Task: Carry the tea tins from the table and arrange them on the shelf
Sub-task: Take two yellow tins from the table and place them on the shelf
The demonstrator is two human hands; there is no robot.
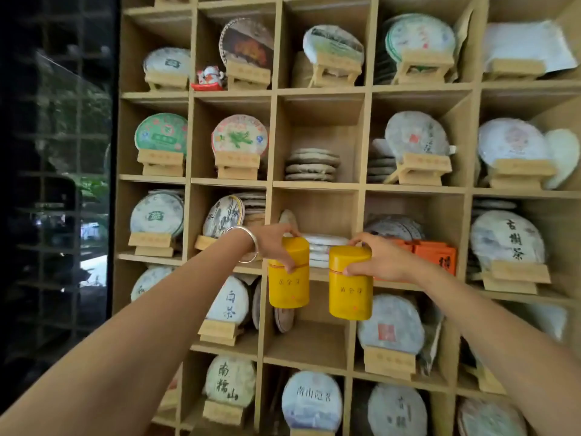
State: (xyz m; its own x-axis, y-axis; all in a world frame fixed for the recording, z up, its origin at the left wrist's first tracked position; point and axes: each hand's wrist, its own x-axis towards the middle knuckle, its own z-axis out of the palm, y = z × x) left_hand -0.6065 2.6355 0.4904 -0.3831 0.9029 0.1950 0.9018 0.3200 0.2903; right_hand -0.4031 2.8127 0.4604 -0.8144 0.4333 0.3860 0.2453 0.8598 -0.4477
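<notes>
Head view: each hand, left hand (276, 243) and right hand (377, 259), grips one upright yellow tin, left tin (288, 278) and right tin (350, 287), mid-frame before the shelf (317, 185).

1. Two bare forearms are seen, entering from the lower left and lower right corners; no sleeves are worn on the visible parts.
2. A silver bangle (248, 243) is worn at the left wrist: smooth, broad, polished metal, with no pattern that can be made out, sitting loosely around the wrist.
3. The left hand (276, 243) is uncovered; no rings can be made out on the visible fingers.
4. The right hand (382, 261) is uncovered, and the right wrist is left plain.
5. Fingernails are too blurred to be described.
</notes>
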